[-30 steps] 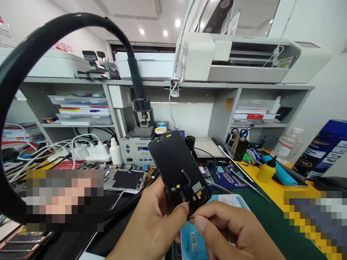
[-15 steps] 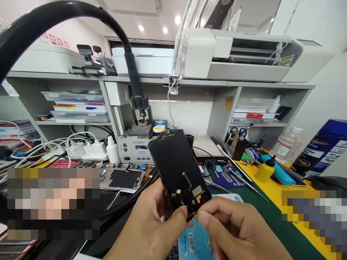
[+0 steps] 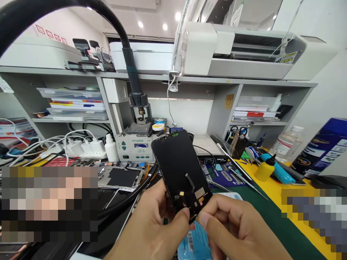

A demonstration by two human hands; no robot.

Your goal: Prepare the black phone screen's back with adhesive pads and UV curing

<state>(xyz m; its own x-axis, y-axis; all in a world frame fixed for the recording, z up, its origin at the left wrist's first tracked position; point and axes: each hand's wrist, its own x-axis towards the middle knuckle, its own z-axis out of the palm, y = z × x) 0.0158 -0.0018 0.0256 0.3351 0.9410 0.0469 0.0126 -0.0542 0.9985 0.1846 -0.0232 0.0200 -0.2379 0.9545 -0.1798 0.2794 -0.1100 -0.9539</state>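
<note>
Screen (image 3: 179, 159) shifted right, green mat (image 3: 271, 213), shelves (image 3: 217, 104)

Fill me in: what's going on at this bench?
A person holds a dark phone screen tilted above a blue pack, a short ribbon cable showing on it. The left hand grips its lower left part. The right hand has thumb and index finger pinched at its bottom edge; I can't tell what's between them.
</note>
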